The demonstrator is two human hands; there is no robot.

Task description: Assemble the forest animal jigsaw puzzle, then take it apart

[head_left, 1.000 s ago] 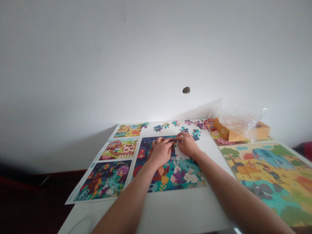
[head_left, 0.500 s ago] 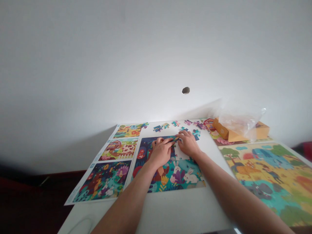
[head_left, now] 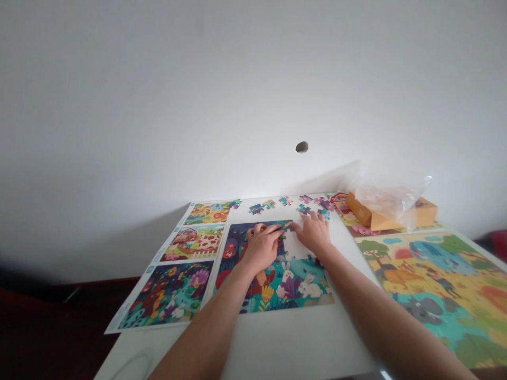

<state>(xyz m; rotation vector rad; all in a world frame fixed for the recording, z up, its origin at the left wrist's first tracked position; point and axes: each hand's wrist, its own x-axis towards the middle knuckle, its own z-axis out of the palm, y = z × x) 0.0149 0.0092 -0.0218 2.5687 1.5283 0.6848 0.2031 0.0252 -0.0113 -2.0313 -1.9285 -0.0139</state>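
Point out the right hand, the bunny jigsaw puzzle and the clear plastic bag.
Right hand [head_left: 312,233], head view, back of the hand.
Bunny jigsaw puzzle [head_left: 309,287], head view, the white rabbit at its lower right.
Clear plastic bag [head_left: 390,194], head view, middle of the bag.

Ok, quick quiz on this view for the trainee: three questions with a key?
1. Which hand is nearer the plastic bag?
2. True or false: the left hand rests on the puzzle.
3. Which animals show on that puzzle, below the hands: A rabbits, B fish, C horses?

Key: 1. right hand; 2. true; 3. A.
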